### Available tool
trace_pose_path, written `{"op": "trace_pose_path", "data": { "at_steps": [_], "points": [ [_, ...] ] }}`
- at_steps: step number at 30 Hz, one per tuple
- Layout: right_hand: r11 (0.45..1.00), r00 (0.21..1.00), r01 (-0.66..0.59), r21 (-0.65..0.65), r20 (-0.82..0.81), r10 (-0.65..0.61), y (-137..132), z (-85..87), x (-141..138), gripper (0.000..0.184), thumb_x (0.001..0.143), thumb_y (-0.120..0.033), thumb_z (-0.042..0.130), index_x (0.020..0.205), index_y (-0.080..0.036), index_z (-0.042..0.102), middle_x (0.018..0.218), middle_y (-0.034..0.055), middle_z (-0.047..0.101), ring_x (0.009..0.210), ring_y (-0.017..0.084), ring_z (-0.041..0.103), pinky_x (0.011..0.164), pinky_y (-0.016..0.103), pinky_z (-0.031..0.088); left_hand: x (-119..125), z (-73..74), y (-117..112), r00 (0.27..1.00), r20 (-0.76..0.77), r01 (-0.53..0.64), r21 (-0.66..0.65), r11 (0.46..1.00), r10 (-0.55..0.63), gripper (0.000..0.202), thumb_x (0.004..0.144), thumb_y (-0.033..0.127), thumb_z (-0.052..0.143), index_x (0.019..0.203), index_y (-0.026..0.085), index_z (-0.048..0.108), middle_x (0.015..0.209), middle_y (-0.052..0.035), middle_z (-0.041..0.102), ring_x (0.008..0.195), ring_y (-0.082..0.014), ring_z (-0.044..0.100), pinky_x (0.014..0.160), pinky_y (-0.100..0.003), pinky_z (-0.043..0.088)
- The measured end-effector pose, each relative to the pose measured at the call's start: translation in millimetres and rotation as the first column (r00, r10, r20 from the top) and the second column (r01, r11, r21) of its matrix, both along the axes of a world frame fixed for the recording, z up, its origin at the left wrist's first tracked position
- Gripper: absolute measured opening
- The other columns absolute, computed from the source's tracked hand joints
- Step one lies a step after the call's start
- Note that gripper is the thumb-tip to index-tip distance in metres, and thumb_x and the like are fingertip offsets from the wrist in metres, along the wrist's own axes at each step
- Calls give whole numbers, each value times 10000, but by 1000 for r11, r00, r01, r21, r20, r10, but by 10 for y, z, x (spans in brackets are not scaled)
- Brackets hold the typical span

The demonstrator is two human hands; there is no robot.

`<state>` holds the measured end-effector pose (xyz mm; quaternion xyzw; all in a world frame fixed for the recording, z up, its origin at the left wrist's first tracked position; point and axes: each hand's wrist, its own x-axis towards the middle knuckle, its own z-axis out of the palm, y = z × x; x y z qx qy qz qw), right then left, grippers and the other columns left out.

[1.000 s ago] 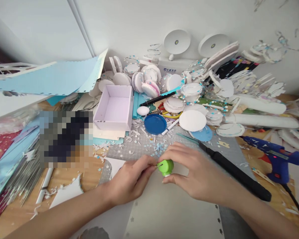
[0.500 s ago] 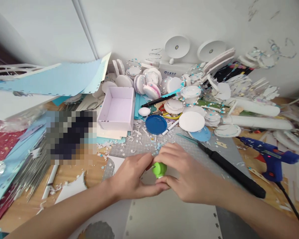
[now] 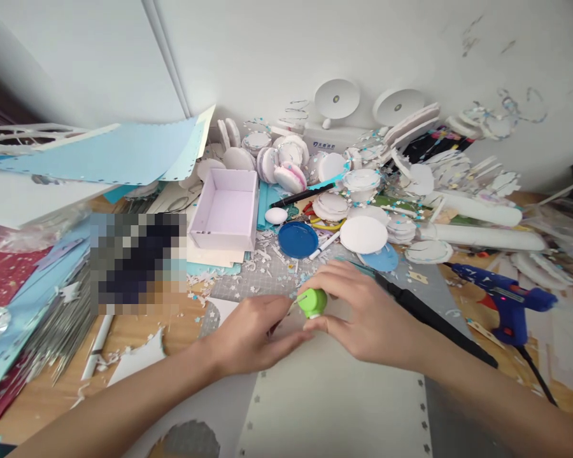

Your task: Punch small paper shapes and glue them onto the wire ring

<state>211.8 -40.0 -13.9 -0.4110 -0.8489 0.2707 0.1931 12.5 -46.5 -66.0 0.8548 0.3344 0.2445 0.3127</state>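
My right hand (image 3: 363,315) grips a small green round punch (image 3: 312,303) between thumb and fingers, pressing it down over a white sheet of paper (image 3: 334,401). My left hand (image 3: 255,331) is pinched on a thin strip or edge of paper right at the punch's left side; what it holds is too small to name. Both hands work over a grey cutting mat (image 3: 267,273) strewn with tiny punched bits.
A black-handled tool (image 3: 434,318) lies right of my hands, a blue glue gun (image 3: 506,302) beyond it. A blue lid (image 3: 297,239), a pink open box (image 3: 224,210), white foam discs (image 3: 363,234) and paper stacks (image 3: 100,152) crowd the back and left.
Both hands stayed together on the green punch. They shifted slightly left and then back right, and the left fingers slid in closer to the punch.
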Motion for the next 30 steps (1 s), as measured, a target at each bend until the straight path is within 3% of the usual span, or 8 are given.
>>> {"op": "trace_pose_path", "data": {
  "at_steps": [3, 8, 14, 17, 20, 24, 27, 30],
  "points": [
    [1000, 999, -12, -10, 37, 13, -2, -18, 87, 189, 786, -196, 652, 935, -186, 538, 895, 37, 566, 886, 190, 474, 802, 340, 361, -8, -24, 13, 1000, 24, -7, 31, 999, 6, 304, 922, 246, 417, 630, 191, 359, 558, 41, 380, 491, -100, 349, 475, -236, 241],
    [1000, 999, -4, -26, 53, 5, -16, -72, 151, 191, 790, -205, 649, 944, -180, 539, 882, 29, 566, 872, 178, 468, 795, 330, 350, -11, -38, 26, 999, 43, 12, -11, 1000, -11, 306, 921, 221, 414, 632, 198, 314, 567, 40, 363, 498, -103, 346, 485, -237, 244],
    [999, 996, -29, 20, 85, 27, -29, -51, 94, 110, 788, -209, 637, 830, -179, 540, 790, 7, 574, 797, 169, 462, 721, 320, 293, -9, -37, 12, 999, 32, 5, -44, 999, -4, 278, 902, 220, 440, 634, 186, 373, 559, 43, 369, 499, -99, 357, 485, -232, 252],
    [999, 994, -46, 22, 98, 43, -45, -10, 57, 97, 777, -185, 634, 822, -175, 548, 785, 7, 589, 775, 166, 463, 709, 324, 269, -4, 38, 16, 1000, 11, -16, -137, 990, 17, 105, 797, 250, 558, 848, 174, 507, 685, 18, 498, 559, -111, 430, 514, -221, 328],
    [997, 991, -73, -23, 115, 75, -56, 21, 11, 95, 776, -180, 634, 842, -175, 566, 809, 13, 606, 789, 169, 470, 716, 327, 260, -4, 112, 32, 1000, -9, 17, -199, 980, -19, 362, 674, 237, 622, 1007, 178, 495, 838, -15, 555, 671, -143, 498, 590, -239, 400],
    [997, 989, -70, -46, 125, 75, -60, 7, -61, 111, 761, -200, 647, 823, -170, 560, 790, 6, 590, 780, 164, 464, 715, 323, 253, -7, 120, 39, 997, -28, 64, -115, 991, -68, 383, 619, 346, 687, 894, 182, 477, 810, -19, 551, 719, -181, 519, 629, -276, 405],
    [997, 990, -75, -36, 119, 79, -78, -47, -107, 109, 745, -180, 638, 786, -161, 539, 748, 0, 558, 750, 154, 455, 715, 320, 256, -8, 82, 29, 998, -46, 31, -15, 999, -32, 342, 720, 470, 642, 773, 186, 458, 719, -15, 539, 651, -170, 501, 573, -266, 375],
    [998, 993, -54, -18, 101, 55, -100, -102, -135, 110, 729, -160, 628, 767, -158, 525, 739, -2, 545, 742, 150, 458, 724, 323, 263, -21, 51, 21, 999, -32, 24, 50, 998, -22, 298, 798, 450, 578, 743, 182, 461, 674, -20, 535, 616, -163, 496, 544, -260, 362]
  ]
}}
